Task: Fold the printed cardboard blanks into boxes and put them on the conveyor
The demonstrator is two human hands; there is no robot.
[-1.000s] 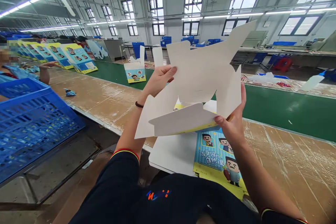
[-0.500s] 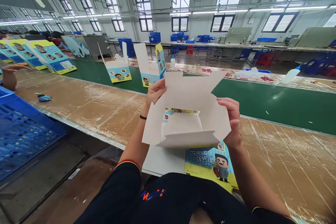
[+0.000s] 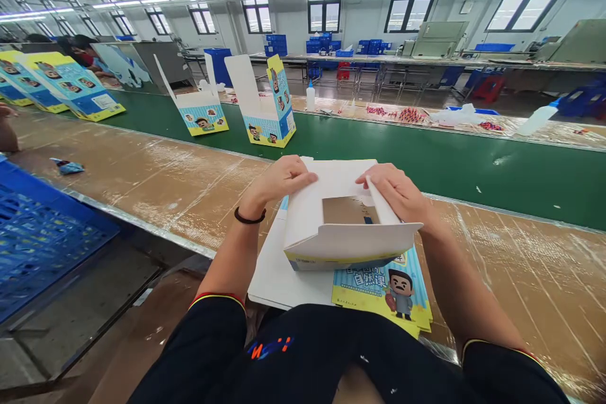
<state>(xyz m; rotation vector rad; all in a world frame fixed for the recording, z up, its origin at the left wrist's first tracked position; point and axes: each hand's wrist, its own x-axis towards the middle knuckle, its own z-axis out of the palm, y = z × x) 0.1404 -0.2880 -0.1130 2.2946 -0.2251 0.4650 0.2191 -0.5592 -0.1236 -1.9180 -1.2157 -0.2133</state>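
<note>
A white cardboard box (image 3: 331, 237), half folded with its flaps bent in, rests on a stack of flat printed box blanks (image 3: 383, 293) at the near edge of the brown table (image 3: 511, 265). My left hand (image 3: 279, 184) presses on the box's far left flap with curled fingers. My right hand (image 3: 395, 192) grips the right flap and pushes it inward. An open square gap shows in the middle of the box.
A green conveyor belt (image 3: 449, 164) runs behind the table, carrying two open printed boxes (image 3: 265, 107). A blue plastic crate (image 3: 42, 233) stands at the left. More printed boxes (image 3: 71, 85) and another person's arm (image 3: 7, 129) are at far left.
The flat blank held up in the air has been folded into a box shape and lowered onto the stack. Both hands moved down with it and now press its flaps.
</note>
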